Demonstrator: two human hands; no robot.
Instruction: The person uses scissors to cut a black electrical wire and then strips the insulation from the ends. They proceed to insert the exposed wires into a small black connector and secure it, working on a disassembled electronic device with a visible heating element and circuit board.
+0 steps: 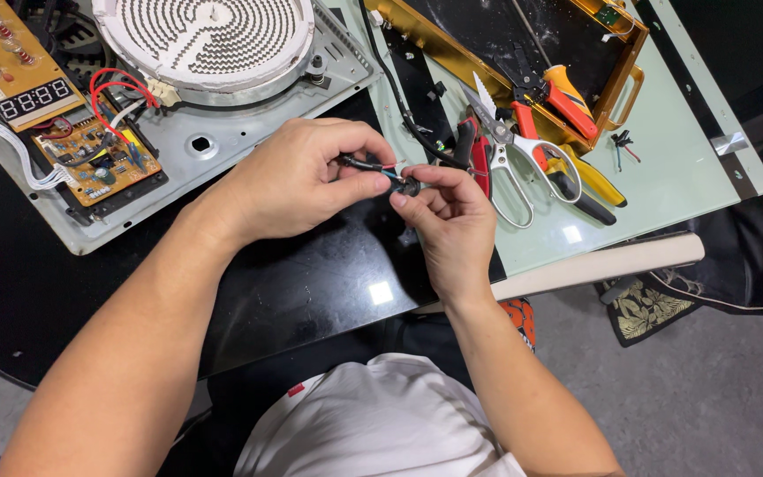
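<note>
Over the glossy black table (311, 283), both hands pinch a thin black cable (366, 164).

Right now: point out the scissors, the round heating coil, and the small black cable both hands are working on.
scissors (512, 150), head view, on the pivot where blades meet the white handles.
round heating coil (205, 35), head view, on its spiral face.
black cable (366, 164), head view, on the stretch between left hand (298, 181) and right hand (448, 216).
</note>
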